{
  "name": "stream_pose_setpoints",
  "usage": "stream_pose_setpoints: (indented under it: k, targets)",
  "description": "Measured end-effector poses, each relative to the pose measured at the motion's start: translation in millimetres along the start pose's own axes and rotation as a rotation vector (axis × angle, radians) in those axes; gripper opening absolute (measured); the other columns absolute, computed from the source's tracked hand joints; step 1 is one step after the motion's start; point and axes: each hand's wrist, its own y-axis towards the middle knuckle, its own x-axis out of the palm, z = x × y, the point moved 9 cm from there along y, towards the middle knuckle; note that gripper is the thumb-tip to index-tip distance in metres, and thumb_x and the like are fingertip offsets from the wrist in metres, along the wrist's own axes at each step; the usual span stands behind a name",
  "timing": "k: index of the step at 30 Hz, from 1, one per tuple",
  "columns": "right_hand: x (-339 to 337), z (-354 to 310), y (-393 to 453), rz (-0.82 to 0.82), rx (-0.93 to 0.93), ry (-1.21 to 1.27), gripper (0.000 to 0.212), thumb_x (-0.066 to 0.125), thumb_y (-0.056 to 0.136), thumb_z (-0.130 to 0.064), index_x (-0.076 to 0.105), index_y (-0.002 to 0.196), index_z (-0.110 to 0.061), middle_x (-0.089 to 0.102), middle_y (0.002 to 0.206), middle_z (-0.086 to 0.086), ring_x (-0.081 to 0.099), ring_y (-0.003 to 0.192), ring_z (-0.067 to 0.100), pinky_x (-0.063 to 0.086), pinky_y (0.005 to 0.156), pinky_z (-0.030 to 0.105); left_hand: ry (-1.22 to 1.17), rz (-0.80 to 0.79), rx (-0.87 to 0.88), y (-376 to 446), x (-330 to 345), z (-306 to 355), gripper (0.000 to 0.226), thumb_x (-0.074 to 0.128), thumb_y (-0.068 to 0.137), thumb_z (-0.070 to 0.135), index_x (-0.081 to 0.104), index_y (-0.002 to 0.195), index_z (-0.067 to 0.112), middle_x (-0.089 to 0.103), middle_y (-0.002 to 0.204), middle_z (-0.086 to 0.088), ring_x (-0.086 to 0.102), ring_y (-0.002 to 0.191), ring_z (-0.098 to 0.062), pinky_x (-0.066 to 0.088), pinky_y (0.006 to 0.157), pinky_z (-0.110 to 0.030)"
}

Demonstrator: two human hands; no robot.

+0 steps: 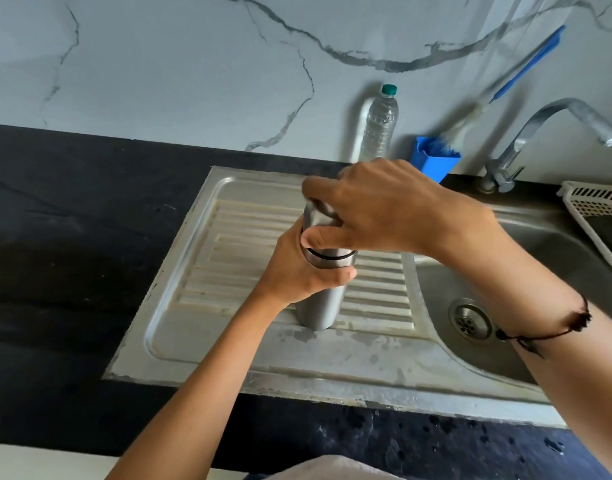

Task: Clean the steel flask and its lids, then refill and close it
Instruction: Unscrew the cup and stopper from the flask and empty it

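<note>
A tall steel flask (319, 306) stands upright on the ribbed steel drainboard (200, 306). My left hand (297, 268) grips its body just under the black seam near the top. My right hand (387, 209) comes from the right and wraps over the flask's steel lid (315, 216), hiding most of it. Whether the lid is tight or loose cannot be told.
The sink bowl (526, 258) with its drain (471, 322) lies to the right, under a steel tap (526, 133). At the back stand a clear plastic bottle (380, 126) and a blue holder with a brush (436, 161). A white basket (599, 216) sits far right. Black counter (72, 254) surrounds.
</note>
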Motion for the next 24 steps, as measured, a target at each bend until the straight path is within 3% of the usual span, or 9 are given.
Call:
stream_pose_setpoints:
  k: [3,6,9,12,14,16,18,21,24]
  targets:
    - [7.3,-7.7,-3.3,-0.142,-0.134,0.142,0.032,0.046,0.091,-0.039,0.041,0.123,-0.042,0.044,0.093,-0.004,0.047,0.090,0.018,0.045,0.074,0.036,0.008,0.014,0.004,0.6,-0.2,3.0,0.046,0.080,0.052,0.026,0.060,0.091,0.014,0.069,0.080,0.010,0.065,0.080,-0.011,0.048,0.072,-0.026]
    - [10.2,-8.3,-9.5,-0.205,-0.167,0.221,0.048,0.054,0.087,-0.022,0.039,0.126,-0.047,0.041,0.121,-0.002,0.042,0.110,0.019,0.047,0.086,0.038,0.005,0.012,0.041,2.3,-0.4,5.5,0.048,0.080,0.054,0.022,0.061,0.098,0.019,0.069,0.093,0.001,0.066,0.093,-0.022,0.051,0.081,-0.036]
    - [-1.4,5.4,-6.3,-0.091,0.016,0.278,0.056,0.053,0.085,-0.056,0.036,0.133,-0.033,0.046,0.114,-0.005,0.052,0.099,0.019,0.047,0.078,0.035,-0.019,-0.004,0.010,1.9,1.0,4.3,0.047,0.079,0.052,0.023,0.063,0.096,0.014,0.072,0.087,0.011,0.066,0.089,-0.009,0.049,0.079,-0.023]
    - [-3.4,10.6,-0.2,-0.025,0.189,0.097,0.059,0.046,0.081,-0.071,0.044,0.107,-0.019,0.045,0.079,-0.006,0.049,0.079,0.023,0.036,0.063,0.034,-0.009,0.002,-0.002,1.4,0.1,1.4,0.050,0.081,0.051,0.021,0.065,0.095,0.004,0.072,0.086,0.006,0.067,0.088,-0.014,0.049,0.080,-0.029]
    - [0.8,-1.1,3.6,-0.011,0.082,0.090,0.041,0.049,0.087,-0.056,0.046,0.105,-0.020,0.038,0.075,-0.005,0.047,0.077,0.024,0.035,0.063,0.033,-0.002,0.007,-0.016,1.0,-0.8,0.9,0.056,0.081,0.049,0.024,0.064,0.096,-0.002,0.072,0.081,0.006,0.067,0.083,-0.013,0.050,0.075,-0.029]
    - [8.7,-7.9,3.3,-0.127,-0.058,0.199,0.027,0.052,0.089,-0.034,0.049,0.115,-0.029,0.044,0.094,-0.001,0.050,0.088,0.024,0.041,0.070,0.034,0.001,0.003,-0.030,0.3,0.0,1.2,0.051,0.079,0.048,0.027,0.067,0.097,0.020,0.071,0.081,0.011,0.066,0.083,-0.009,0.050,0.075,-0.026]
    - [10.2,-11.5,-2.7,-0.230,-0.173,0.363,0.041,0.057,0.084,-0.019,0.048,0.118,-0.039,0.043,0.114,-0.002,0.045,0.104,0.020,0.045,0.085,0.037,-0.001,-0.012,-0.015,0.2,1.7,4.1,0.046,0.078,0.050,0.027,0.066,0.094,0.033,0.070,0.086,0.013,0.065,0.088,-0.009,0.050,0.078,-0.026]
    - [2.4,-2.8,-4.1,-0.153,-0.126,0.502,0.059,0.065,0.082,-0.044,0.036,0.133,-0.041,0.040,0.126,-0.007,0.043,0.114,0.017,0.042,0.090,0.034,-0.009,-0.008,-0.030,1.4,0.2,1.3,0.056,0.079,0.050,0.028,0.061,0.101,0.011,0.070,0.086,0.010,0.066,0.088,-0.012,0.050,0.078,-0.028]
    - [4.5,15.8,0.4,-0.079,0.126,0.183,0.069,0.045,0.073,-0.079,0.044,0.116,-0.025,0.048,0.093,-0.006,0.053,0.079,0.019,0.038,0.064,0.033,-0.004,-0.014,-0.023,1.7,1.0,-0.3,0.062,0.080,0.051,0.027,0.062,0.105,0.002,0.070,0.094,0.001,0.066,0.093,-0.017,0.052,0.083,-0.036]
